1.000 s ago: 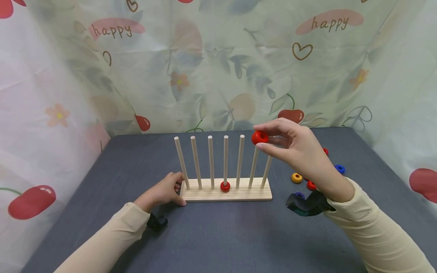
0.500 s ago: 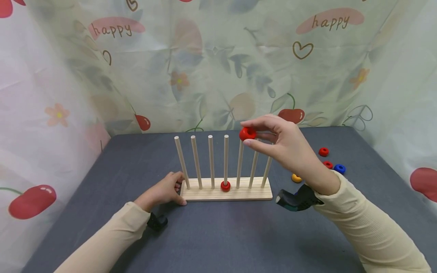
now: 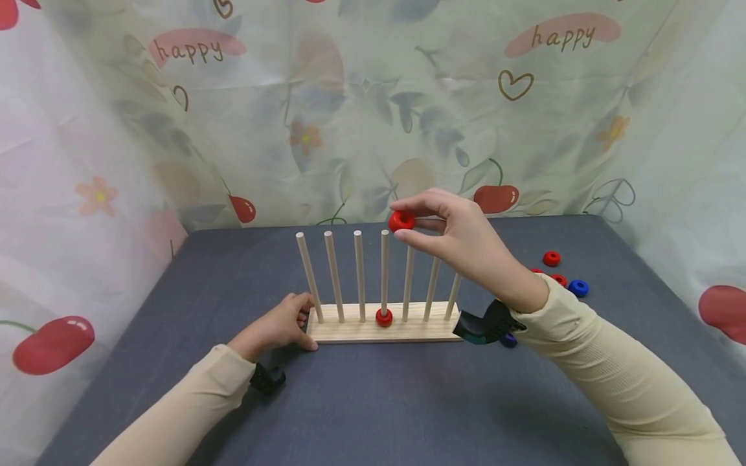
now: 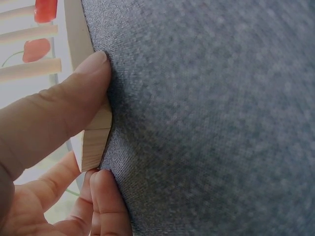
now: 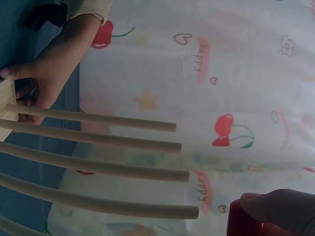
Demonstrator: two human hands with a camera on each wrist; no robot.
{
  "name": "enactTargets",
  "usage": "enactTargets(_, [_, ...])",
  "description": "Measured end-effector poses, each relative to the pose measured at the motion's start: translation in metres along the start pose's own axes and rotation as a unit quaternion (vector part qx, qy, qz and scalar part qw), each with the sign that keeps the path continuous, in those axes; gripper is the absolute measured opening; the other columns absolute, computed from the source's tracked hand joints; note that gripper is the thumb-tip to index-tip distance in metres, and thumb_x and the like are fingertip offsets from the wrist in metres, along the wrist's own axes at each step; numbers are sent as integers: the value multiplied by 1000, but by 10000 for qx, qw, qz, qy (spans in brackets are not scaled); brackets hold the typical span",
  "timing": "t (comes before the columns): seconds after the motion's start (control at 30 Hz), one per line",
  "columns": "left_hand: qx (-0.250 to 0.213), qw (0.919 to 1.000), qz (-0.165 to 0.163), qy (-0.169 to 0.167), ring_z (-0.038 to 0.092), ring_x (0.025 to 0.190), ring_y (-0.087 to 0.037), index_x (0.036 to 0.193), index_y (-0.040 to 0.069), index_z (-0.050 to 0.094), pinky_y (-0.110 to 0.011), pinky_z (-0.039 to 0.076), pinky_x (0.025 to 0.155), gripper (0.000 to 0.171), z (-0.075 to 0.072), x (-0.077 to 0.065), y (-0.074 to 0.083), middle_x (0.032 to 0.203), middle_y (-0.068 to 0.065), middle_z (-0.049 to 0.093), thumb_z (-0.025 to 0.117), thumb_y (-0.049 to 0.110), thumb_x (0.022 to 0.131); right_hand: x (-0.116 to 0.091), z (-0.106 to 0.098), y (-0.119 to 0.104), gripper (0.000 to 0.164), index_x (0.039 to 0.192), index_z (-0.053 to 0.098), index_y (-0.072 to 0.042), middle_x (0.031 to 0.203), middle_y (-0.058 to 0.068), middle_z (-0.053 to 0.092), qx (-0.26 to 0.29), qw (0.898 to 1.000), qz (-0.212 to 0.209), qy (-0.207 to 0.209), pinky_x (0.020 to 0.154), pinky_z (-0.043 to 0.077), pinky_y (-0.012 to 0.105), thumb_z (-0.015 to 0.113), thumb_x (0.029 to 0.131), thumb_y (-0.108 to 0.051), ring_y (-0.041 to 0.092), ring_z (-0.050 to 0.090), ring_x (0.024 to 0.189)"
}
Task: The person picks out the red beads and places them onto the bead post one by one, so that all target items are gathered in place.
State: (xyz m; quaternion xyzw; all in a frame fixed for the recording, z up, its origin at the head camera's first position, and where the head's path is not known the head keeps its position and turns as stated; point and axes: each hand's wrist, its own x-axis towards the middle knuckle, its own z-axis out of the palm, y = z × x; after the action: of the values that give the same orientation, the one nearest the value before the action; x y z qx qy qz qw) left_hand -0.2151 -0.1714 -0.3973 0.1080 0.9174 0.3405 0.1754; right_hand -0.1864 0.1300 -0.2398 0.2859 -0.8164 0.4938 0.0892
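A wooden peg rack [image 3: 350,333] stands on the table with several upright pegs. One red ring [image 3: 383,319] sits at the bottom of its middle peg. My left hand [image 3: 276,329] grips the left end of the base, thumb on the front edge [image 4: 49,113] and fingers curled at the end. Between thumb and fingers my right hand [image 3: 466,243] pinches another red ring [image 3: 399,221]. That ring is held just right of the middle peg's tip, apart from it. The right hand hides the tops of the pegs on the right.
To the right lie loose rings, among them a red ring [image 3: 551,258], a blue ring [image 3: 578,288] and another blue ring [image 3: 509,340]. My right forearm covers part of that group. Behind the dark table [image 3: 373,401] hangs a patterned curtain [image 3: 361,116].
My right hand has moved left with the red ring, from above the right-hand pegs to near the middle peg's tip. The left hand and the rack stay in place.
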Motion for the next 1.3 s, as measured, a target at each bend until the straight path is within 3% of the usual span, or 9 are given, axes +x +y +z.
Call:
enactTargets(0.37, [-60, 10000, -6, -17, 44, 90, -24, 111, -1, 50, -31, 39, 75, 63, -1, -1, 2, 101, -13, 40, 89, 1, 61, 13, 10, 5, 36, 119, 65, -3, 118, 7, 63, -51, 9998, -153, -80, 91, 50, 23, 74, 83, -3, 18, 65, 107])
enactTargets(0.6, [30, 9998, 204, -43, 44, 88, -24, 108, -1, 50, -30, 40, 75, 62, -2, -2, 0, 100, -14, 40, 90, 6, 62, 13, 12, 6, 37, 120, 65, -6, 118, 6, 62, -300, 9995, -54, -125, 91, 50, 24, 73, 84, -6, 18, 64, 108])
enactTargets(0.97, [35, 10000, -61, 6, 45, 93, -24, 113, -1, 50, -34, 41, 79, 63, 0, -2, 2, 104, -14, 42, 88, 1, 62, 12, 13, 4, 40, 124, 64, -7, 114, 5, 62, -651, 9976, -39, -247, 94, 50, 31, 73, 85, -8, 17, 64, 108])
enactTargets(1.3, [43, 9999, -97, 11, 46, 95, -25, 115, -1, 51, -38, 43, 83, 64, 0, -1, 2, 107, -16, 43, 88, 0, 63, 12, 13, 4, 40, 124, 65, -9, 114, 3, 63, -865, 9958, -12, -313, 92, 50, 29, 74, 84, -10, 15, 64, 106])
